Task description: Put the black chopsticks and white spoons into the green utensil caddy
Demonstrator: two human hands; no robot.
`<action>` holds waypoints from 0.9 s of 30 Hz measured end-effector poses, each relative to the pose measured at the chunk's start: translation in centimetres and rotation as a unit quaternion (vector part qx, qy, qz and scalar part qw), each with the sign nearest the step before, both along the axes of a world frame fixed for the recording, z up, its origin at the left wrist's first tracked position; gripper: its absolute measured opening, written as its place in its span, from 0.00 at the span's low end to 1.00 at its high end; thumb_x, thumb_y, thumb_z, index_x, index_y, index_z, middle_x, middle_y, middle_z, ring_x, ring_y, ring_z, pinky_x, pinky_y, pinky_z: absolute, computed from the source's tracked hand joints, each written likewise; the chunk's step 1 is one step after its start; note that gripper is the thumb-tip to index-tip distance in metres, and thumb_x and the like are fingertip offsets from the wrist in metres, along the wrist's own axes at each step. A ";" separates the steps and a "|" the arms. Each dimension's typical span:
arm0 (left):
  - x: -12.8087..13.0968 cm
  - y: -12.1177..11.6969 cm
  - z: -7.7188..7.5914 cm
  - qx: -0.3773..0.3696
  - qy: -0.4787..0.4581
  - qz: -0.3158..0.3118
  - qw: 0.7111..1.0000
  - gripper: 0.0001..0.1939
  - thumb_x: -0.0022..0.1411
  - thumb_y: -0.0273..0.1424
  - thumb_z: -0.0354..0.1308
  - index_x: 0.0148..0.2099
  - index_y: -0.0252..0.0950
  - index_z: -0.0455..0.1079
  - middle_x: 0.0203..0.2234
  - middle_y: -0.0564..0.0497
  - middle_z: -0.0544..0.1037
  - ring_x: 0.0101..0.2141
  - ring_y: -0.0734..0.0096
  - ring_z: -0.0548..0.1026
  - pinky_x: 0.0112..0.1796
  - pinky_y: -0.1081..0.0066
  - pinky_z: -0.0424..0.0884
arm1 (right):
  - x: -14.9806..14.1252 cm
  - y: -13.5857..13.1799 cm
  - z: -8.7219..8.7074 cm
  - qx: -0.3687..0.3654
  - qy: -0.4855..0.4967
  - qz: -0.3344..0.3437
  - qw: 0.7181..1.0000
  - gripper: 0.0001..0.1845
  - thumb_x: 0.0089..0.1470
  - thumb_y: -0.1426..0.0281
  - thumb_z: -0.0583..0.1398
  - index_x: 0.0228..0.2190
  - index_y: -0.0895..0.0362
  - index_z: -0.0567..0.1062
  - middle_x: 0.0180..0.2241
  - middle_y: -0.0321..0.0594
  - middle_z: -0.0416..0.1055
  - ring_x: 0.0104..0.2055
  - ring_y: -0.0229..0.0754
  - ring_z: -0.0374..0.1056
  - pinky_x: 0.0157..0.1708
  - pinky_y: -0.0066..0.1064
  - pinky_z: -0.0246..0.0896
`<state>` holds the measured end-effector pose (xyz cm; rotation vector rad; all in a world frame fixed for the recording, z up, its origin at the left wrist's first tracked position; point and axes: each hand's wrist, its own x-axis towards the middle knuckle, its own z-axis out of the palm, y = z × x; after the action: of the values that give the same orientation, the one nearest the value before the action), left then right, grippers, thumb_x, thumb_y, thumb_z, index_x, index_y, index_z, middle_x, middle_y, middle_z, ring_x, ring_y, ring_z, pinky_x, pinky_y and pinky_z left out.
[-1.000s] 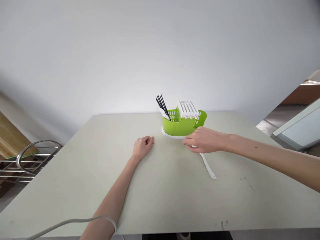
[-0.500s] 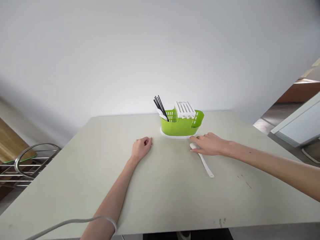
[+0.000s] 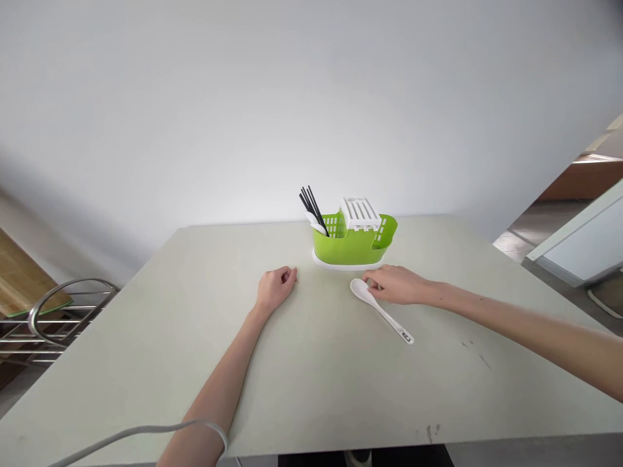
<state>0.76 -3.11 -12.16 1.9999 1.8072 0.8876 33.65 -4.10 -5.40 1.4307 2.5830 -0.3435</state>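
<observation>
A white spoon [image 3: 386, 316] lies at a slant on the table, its bowl towards the basket and dark print at its handle's end. The curled fingers of my right hand [image 3: 396, 284] are closed at the neck of the spoon, beside the bowl. Just beyond stands a green plastic cutlery basket [image 3: 348, 248] with a white base and a white slotted top piece [image 3: 361, 213]. Black chopsticks [image 3: 314, 209] and white spoons [image 3: 316, 224] lean in its left section. My left hand [image 3: 276, 287] rests in a loose fist on the table, left of the basket, holding nothing visible.
The pale table [image 3: 311, 389] reaches back to a plain wall. A grey cable [image 3: 141, 429] crosses over my left forearm. A metal rack [image 3: 63, 318] with a wooden board stands left of the table, and a white cabinet [image 3: 584, 237] is at the far right.
The spoon has turned, its bowl shifting left and the print on its handle coming into view. My right hand has moved slightly left and its fingers have curled in. My left hand stays still.
</observation>
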 end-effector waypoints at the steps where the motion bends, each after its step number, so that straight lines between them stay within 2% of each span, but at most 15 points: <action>1: 0.0 0.0 0.0 -0.001 0.000 0.000 1.000 0.23 0.70 0.46 0.49 0.26 0.40 0.69 0.19 0.55 0.69 0.23 0.71 0.63 0.30 0.69 0.59 | -0.2 0.0 0.4 -0.010 0.020 -0.003 1.000 0.14 0.66 0.67 0.53 0.46 0.52 0.77 0.37 0.40 0.82 0.39 0.46 0.77 0.32 0.31 0.59; 4: 0.0 -0.1 0.1 -0.003 0.001 0.002 1.000 0.23 0.70 0.46 0.49 0.26 0.40 0.68 0.19 0.55 0.69 0.23 0.71 0.62 0.30 0.69 0.58 | -0.9 -0.3 1.4 -0.021 0.074 -0.029 0.997 0.12 0.64 0.69 0.55 0.43 0.52 0.78 0.36 0.37 0.82 0.39 0.46 0.77 0.32 0.31 0.59; 7: 0.1 -0.2 0.2 -0.004 0.003 0.004 1.000 0.23 0.70 0.46 0.49 0.25 0.40 0.67 0.19 0.55 0.68 0.22 0.70 0.62 0.30 0.68 0.58 | -1.6 -0.7 1.8 -0.003 0.082 -0.035 0.996 0.11 0.65 0.68 0.55 0.43 0.52 0.77 0.41 0.39 0.83 0.41 0.47 0.77 0.33 0.32 0.59; 12: 0.1 -0.3 0.3 -0.002 0.004 0.001 1.000 0.23 0.70 0.46 0.49 0.25 0.40 0.68 0.19 0.54 0.69 0.23 0.70 0.62 0.30 0.68 0.58 | -2.4 -1.7 0.7 -0.013 0.072 -0.003 0.997 0.21 0.66 0.54 0.55 0.52 0.53 0.74 0.53 0.47 0.78 0.50 0.53 0.75 0.42 0.38 0.65; 15: 0.1 -0.3 0.2 0.002 0.007 0.001 1.000 0.23 0.70 0.46 0.49 0.25 0.40 0.68 0.19 0.54 0.69 0.23 0.70 0.63 0.30 0.68 0.58 | -2.8 -2.2 -0.1 -0.007 0.040 0.024 0.999 0.23 0.64 0.56 0.58 0.56 0.53 0.72 0.57 0.50 0.74 0.53 0.57 0.74 0.44 0.41 0.66; 19: 0.1 -0.2 0.1 0.002 0.009 0.001 1.000 0.24 0.70 0.46 0.49 0.25 0.40 0.68 0.19 0.54 0.70 0.23 0.70 0.63 0.30 0.69 0.58 | -3.5 -2.5 -0.6 -0.010 0.012 0.032 0.999 0.20 0.63 0.62 0.60 0.55 0.52 0.73 0.53 0.50 0.77 0.52 0.56 0.74 0.43 0.39 0.65; 24: 0.1 -0.2 0.1 -0.001 0.009 0.000 1.000 0.23 0.70 0.45 0.49 0.25 0.39 0.69 0.19 0.54 0.70 0.23 0.71 0.63 0.30 0.69 0.59 | -4.3 -2.7 -0.7 -0.017 0.033 0.060 0.998 0.09 0.63 0.67 0.59 0.42 0.53 0.79 0.47 0.44 0.81 0.47 0.50 0.76 0.36 0.33 0.61; 27: 0.1 -0.2 0.1 -0.001 0.009 0.000 1.000 0.23 0.70 0.45 0.50 0.26 0.39 0.69 0.19 0.55 0.70 0.23 0.71 0.64 0.30 0.69 0.59 | -4.7 -2.9 -0.1 -0.049 0.061 0.099 0.992 0.07 0.62 0.66 0.61 0.37 0.53 0.80 0.40 0.41 0.82 0.43 0.48 0.76 0.33 0.31 0.57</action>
<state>0.85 -3.30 -12.10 2.0134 1.8177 0.8697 28.93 -7.00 -5.53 1.1430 2.7330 -0.5353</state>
